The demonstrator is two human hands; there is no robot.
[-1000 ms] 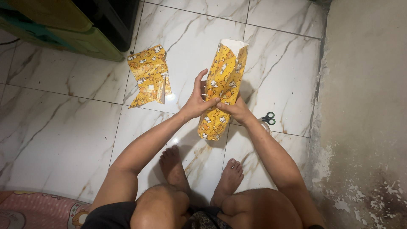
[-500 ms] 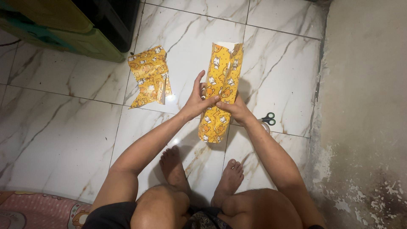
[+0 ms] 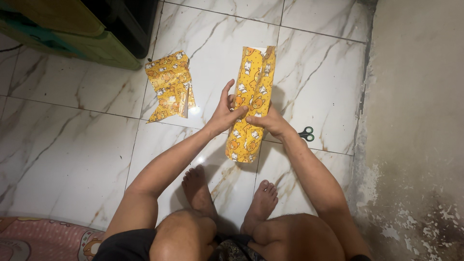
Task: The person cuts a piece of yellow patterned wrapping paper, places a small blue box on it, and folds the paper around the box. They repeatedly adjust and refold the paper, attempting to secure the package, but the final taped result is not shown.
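A long package wrapped in yellow cartoon-print paper (image 3: 252, 92) lies lengthwise over the marble floor in front of me. My left hand (image 3: 225, 114) presses on its left side at the middle, fingers spread upward. My right hand (image 3: 271, 123) grips its right side at the same height, thumb on the paper. Both thumbs meet on the paper's seam. The far end of the package points away from me and its near end hangs above my feet.
A loose scrap of the same yellow paper (image 3: 170, 86) lies on the floor to the left. Black-and-green scissors (image 3: 306, 134) rest by my right wrist. A green and black cabinet (image 3: 87, 29) stands at top left; a rough concrete strip (image 3: 415, 130) runs along the right.
The package has turned and flattened: its open white far end no longer shows, and it now lies straighter. Both hands stay at its middle.
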